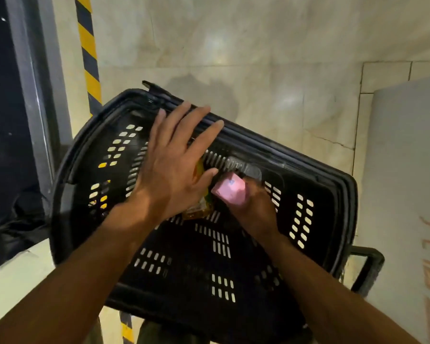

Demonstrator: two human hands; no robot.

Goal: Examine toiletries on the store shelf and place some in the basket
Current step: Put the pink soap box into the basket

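Reaches down with both arms into the black basket (209, 256). Grips a pink box (230, 191) in the right hand (255, 209), fingers curled round its lower end, down by the basket's far wall. Holds the left hand (171, 170) flat just beside it, fingers (204, 135) straight and spread, over a yellow packet (199, 209) lying on the basket bottom; cannot tell whether touching it or hovering. Looks like the placing step, with the box low in the basket but not yet let go. Next calls for setting the box on the bottom next to the packet, loosening the right fingers, then lifting both hands out towards the shelf, out of view here. Farther off, pale floor tiles (258, 58) and a yellow-and-black striped strip (90, 58) at the left.
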